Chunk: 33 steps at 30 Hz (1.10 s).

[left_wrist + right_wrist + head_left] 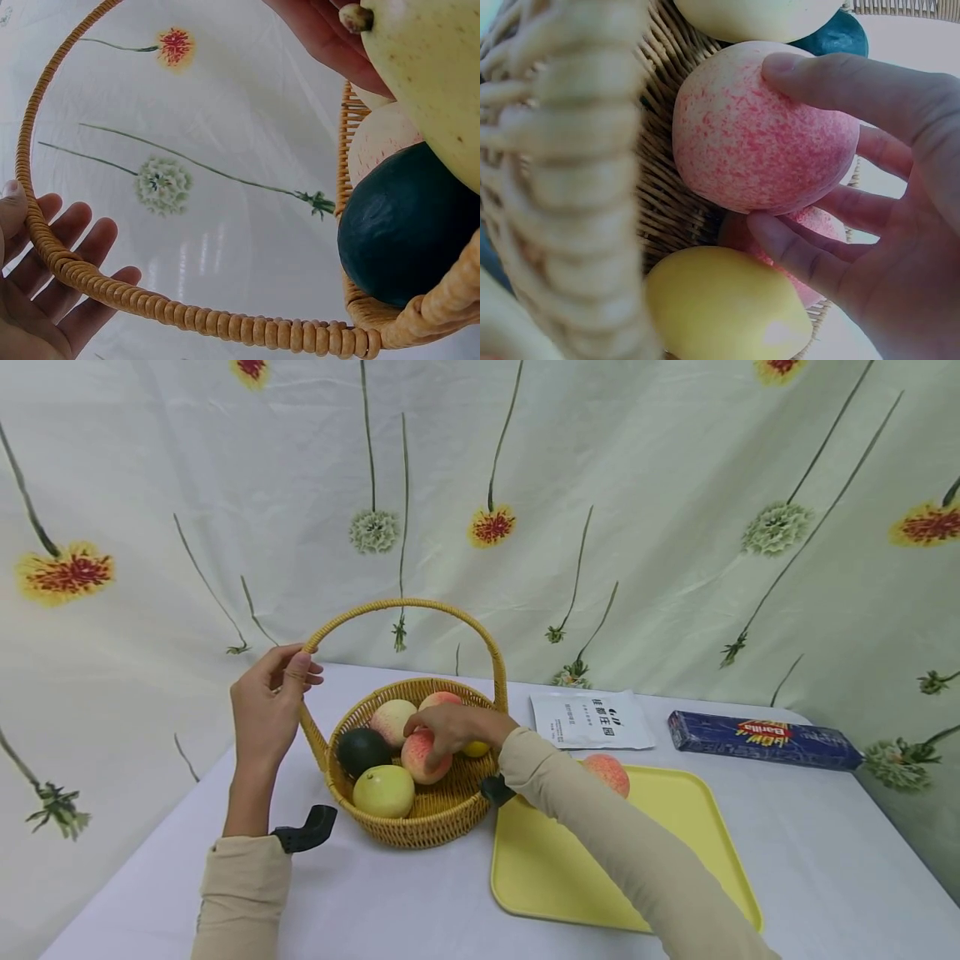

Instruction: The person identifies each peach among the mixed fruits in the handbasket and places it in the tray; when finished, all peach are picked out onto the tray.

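A peach gripped in the basket while the other hand steadies the handle.

Head view: the left hand [266, 706] holds the handle [408, 607], steadying the wicker basket [420, 827]. Left wrist view: its fingers [71, 247] lie loosely curled behind the hoop. Right wrist view: the right hand [885, 225] wraps thumb and fingers around 1 peach [761, 135], among the other fruit inside the basket.

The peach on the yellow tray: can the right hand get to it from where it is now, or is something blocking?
Probably yes. The peach lies alone on the yellow tray, just beside the right forearm, with nothing over it. But the right hand already grips another peach inside the basket.
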### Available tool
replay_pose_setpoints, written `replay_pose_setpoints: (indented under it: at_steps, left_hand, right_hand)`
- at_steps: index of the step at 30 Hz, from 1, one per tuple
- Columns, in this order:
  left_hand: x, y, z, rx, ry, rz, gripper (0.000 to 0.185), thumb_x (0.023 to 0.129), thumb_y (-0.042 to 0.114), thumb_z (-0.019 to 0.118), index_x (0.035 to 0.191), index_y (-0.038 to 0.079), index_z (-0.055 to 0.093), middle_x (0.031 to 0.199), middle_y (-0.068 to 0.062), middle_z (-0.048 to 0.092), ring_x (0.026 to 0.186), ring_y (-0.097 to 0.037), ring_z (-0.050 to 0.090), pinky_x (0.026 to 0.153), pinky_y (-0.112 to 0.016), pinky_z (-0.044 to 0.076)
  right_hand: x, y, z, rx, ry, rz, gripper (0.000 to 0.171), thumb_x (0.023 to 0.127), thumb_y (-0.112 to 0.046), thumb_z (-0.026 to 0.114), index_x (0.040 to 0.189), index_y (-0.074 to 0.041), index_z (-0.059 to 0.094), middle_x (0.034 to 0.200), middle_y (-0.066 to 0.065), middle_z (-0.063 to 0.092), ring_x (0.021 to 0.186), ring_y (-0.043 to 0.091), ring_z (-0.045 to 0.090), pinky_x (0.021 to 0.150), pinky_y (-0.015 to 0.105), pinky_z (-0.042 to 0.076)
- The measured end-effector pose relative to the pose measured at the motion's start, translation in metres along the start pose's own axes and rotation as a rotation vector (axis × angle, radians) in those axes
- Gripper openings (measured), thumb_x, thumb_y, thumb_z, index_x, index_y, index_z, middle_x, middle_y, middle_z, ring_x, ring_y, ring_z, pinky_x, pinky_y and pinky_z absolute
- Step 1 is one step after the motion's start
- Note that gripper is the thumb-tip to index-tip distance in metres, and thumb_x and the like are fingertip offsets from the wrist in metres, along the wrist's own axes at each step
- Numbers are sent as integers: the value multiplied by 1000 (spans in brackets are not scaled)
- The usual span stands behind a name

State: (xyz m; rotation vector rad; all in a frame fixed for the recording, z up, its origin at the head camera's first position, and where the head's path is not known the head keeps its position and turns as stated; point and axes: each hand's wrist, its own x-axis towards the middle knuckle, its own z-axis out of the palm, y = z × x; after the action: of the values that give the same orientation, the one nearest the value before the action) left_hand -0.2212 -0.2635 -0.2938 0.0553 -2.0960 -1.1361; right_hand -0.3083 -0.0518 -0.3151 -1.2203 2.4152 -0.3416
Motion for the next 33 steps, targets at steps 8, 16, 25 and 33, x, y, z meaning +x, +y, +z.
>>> replay_pose_setpoints:
  at_steps: [8,16,25,33]
  left_hand:
    - [0,1,0,7,0,0,36,98,35,51,120,11,64,96,-7,67,80,0,60,76,-11,47]
    - [0,0,0,3,5,13,37,98,37,51,120,10,64,95,-7,67,80,-1,61,75,-11,47]
    - [-1,1,0,10,1,8,38,98,38,50,120,10,64,96,-7,67,80,1,60,76,-10,47]
    - [0,2,0,16,-7,-1,40,97,40,49,121,11,63,97,-6,67,81,1,60,76,-10,47]
  right_hand:
    - [-3,4,2,7,15,-28,60,82,-16,75,137,-12,51,136,6,52,123,16,48,99,24,40]
    - [-5,9,4,50,13,-38,61,82,-18,75,138,-11,50,138,5,51,125,16,47,102,26,39]
    - [-8,11,6,94,13,-47,60,83,-15,73,138,-10,49,136,6,52,119,16,48,98,24,40]
    - [-14,10,7,93,9,-88,59,84,-10,70,138,-9,47,137,6,50,122,15,46,101,25,39]
